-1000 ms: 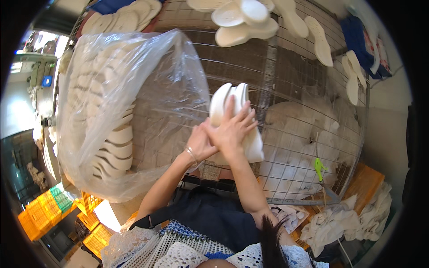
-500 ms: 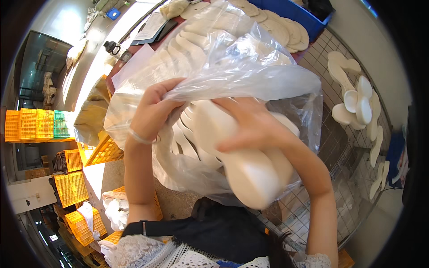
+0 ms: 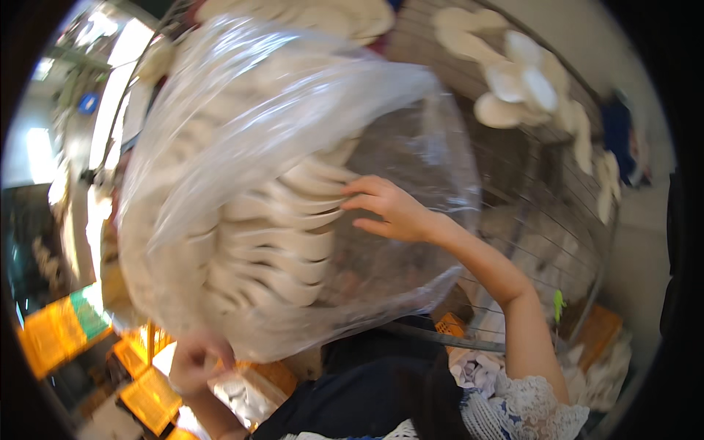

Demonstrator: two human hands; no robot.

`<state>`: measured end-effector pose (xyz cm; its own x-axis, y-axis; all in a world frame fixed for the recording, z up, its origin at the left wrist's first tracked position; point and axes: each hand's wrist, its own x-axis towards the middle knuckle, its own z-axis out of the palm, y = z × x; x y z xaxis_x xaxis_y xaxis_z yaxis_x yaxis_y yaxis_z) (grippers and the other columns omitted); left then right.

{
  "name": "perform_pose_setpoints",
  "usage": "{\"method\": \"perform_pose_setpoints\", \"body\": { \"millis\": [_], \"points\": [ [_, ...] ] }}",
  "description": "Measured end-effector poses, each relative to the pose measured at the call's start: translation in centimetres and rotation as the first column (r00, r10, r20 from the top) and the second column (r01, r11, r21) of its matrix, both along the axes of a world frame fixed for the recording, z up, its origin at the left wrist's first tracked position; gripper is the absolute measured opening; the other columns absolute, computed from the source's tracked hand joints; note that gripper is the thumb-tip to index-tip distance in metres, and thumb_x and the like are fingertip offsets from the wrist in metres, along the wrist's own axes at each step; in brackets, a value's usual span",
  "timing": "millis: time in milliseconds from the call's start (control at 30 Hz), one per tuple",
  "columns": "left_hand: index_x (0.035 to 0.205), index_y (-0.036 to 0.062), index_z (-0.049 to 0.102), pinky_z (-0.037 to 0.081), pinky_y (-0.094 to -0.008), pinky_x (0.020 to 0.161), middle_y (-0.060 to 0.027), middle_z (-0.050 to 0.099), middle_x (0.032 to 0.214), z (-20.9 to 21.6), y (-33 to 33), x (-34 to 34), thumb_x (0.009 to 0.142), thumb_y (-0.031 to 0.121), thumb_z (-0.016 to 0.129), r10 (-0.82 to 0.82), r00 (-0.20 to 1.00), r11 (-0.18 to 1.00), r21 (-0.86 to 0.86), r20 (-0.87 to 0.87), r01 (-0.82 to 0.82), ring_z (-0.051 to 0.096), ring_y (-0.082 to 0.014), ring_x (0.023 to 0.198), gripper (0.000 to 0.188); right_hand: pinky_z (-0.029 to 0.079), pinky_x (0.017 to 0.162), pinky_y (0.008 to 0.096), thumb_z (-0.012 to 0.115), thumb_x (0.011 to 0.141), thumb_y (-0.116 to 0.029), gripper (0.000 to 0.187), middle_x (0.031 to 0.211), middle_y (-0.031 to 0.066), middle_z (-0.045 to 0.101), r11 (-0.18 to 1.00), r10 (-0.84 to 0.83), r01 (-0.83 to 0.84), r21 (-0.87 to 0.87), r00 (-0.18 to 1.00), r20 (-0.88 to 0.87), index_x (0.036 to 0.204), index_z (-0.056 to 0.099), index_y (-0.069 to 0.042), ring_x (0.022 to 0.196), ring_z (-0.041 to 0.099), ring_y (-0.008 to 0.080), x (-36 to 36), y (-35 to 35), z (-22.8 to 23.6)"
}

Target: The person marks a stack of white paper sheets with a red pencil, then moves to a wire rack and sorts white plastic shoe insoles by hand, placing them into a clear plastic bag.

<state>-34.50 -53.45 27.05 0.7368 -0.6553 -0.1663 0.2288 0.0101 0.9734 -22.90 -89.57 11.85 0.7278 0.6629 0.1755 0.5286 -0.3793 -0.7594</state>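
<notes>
A large clear plastic bag [image 3: 411,95] lies before me, packed with a curved row of cream, insole-shaped pieces [image 3: 279,242] standing on edge. My right hand [image 3: 392,209] is inside the bag's mouth, fingers stretched and thumb apart. Its fingertips are at the right end of the upper pieces; whether they touch is unclear. Low on the left, my left hand [image 3: 202,359] is beside the bag's lower left edge. Motion smears its fingers, so its grip cannot be made out.
More cream insole-shaped pieces [image 3: 513,81] rest on a wire mesh rack [image 3: 543,235] at the right. Flat cream pieces [image 3: 323,18] are piled beyond the bag. Yellow plastic crates [image 3: 150,400] stand at the lower left, by a green one [image 3: 89,312].
My right hand has let go of the cream pieces, which now stand among the row. My left hand has left the bag's rim and moved down and left. The whole view has shifted.
</notes>
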Motion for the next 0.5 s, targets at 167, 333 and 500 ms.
{"method": "perform_pose_setpoints", "body": {
  "millis": [167, 333, 500],
  "points": [
    [0.112, 0.0021, 0.061, 0.047, -0.0299, 0.087, -0.0128, 0.067, 0.103, -8.5, -15.2, 6.0, 0.083, 0.011, 0.07, 0.094, 0.948, 0.676, 0.679, 0.306, -0.286, 0.064, -0.0162, 0.087, 0.032, 0.052, 0.082, 0.0349, 0.064, 0.085, -0.013, 0.026, 0.097, 0.0127, 0.069, 0.701, -0.713, 0.637, -0.322, 0.644, -0.279, 0.107, 0.066, 0.0, 0.089, 0.066, 0.0241, -9.9, -31.1, -3.1],
    [0.115, 0.0001, 0.061, 0.049, -0.0297, 0.085, -0.0129, 0.067, 0.104, -10.3, -30.4, 10.1, 0.084, 0.012, 0.069, -0.085, 0.882, 0.805, 0.553, 0.464, -0.214, 0.064, -0.0169, 0.089, 0.034, 0.052, 0.08, 0.0341, 0.064, 0.084, -0.017, 0.028, 0.09, 0.012, 0.07, 0.453, -0.889, 0.863, -0.223, 0.456, -0.038, 0.106, 0.066, 0.0, 0.085, 0.067, 0.0212, -5.3, -48.6, -0.7],
    [0.118, -0.002, 0.06, 0.052, -0.0295, 0.082, -0.0131, 0.068, 0.106, -3.2, -42.7, 12.5, 0.086, 0.013, 0.067, -0.521, 0.746, 0.851, 0.187, 0.415, 0.491, 0.065, -0.0177, 0.091, 0.036, 0.045, 0.099, 0.043, 0.068, 0.081, -0.018, 0.055, 0.139, 0.0138, 0.047, 0.099, -0.83, 0.87, -0.484, 0.341, 0.442, 0.132, 0.05, -0.008, 0.128, 0.046, 0.0324, 4.9, -55.4, -7.2]
  ]
}}
